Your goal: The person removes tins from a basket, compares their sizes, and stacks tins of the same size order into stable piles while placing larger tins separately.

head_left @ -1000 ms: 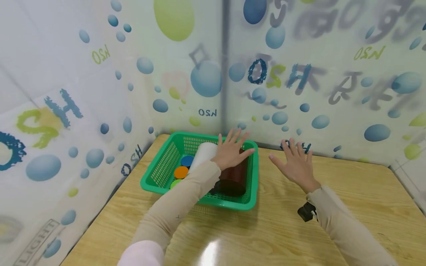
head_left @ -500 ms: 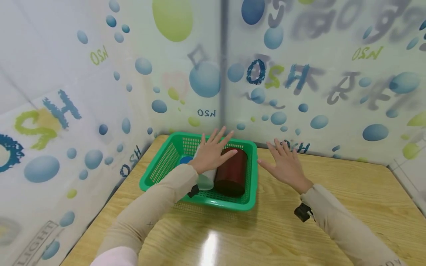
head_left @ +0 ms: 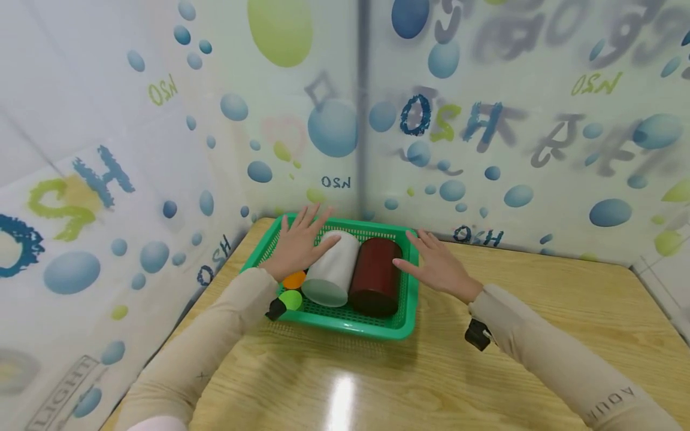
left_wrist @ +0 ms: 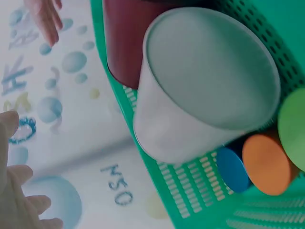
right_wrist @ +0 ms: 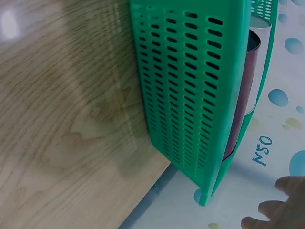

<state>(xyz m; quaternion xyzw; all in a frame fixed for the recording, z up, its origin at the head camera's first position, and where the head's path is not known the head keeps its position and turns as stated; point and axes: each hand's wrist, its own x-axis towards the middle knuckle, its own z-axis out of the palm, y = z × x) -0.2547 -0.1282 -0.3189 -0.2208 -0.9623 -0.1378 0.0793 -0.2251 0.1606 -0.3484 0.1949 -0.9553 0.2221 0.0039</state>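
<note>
A green plastic basket (head_left: 350, 327) holds a white cylinder (head_left: 335, 263) and a dark red cylinder (head_left: 377, 276), lying side by side. To their left are small round pieces, one orange (head_left: 294, 280) and one lime green (head_left: 291, 300). A blue one (left_wrist: 232, 170) shows in the left wrist view. My left hand (head_left: 295, 248) hovers over the basket's left part with fingers spread, holding nothing. Over the right rim is my right hand (head_left: 439, 267), its fingers extended and holding nothing. Whether it touches the rim cannot be made out.
The basket stands on a wooden table (head_left: 517, 311), close to the corner of two patterned walls (head_left: 458, 149). A glare spot lies on the table in front of the basket. Small black devices are worn at both wrists.
My left hand has moved left from over the cylinders to the basket's left part, uncovering both cylinders. My right hand has moved left from beside the basket to its right rim.
</note>
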